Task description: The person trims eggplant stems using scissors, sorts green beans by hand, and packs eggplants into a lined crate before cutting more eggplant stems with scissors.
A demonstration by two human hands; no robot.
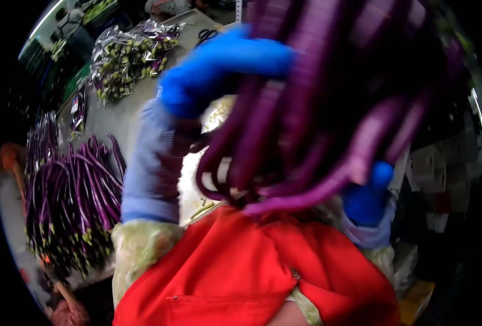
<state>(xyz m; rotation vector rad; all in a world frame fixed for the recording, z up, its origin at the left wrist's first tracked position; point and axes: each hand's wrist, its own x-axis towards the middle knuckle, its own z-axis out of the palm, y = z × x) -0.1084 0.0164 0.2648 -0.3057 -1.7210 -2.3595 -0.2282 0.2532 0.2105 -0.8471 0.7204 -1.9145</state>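
Observation:
A large bunch of long purple eggplants (pixel 306 103) fills the upper right of the head view, close to the camera and blurred. My left hand (pixel 224 65), in a blue glove, is wrapped round the left side of the bunch. Below the bunch at the right is my right hand (pixel 368 195), also blue-gloved; the eggplants partly cover it and its fingers are smeared, so its grip cannot be made out. The lower ends of the eggplants hang above a red apron (pixel 241 266).
A pile of loose eggplants (pixel 78 201) lies on the grey table (pixel 116 117) at the left. Bagged eggplants (pixel 129 60) and black-handled scissors (pixel 205 36) are farther back. Parts of other people show at the left edge, with a hand (pixel 59 288) at the lower left.

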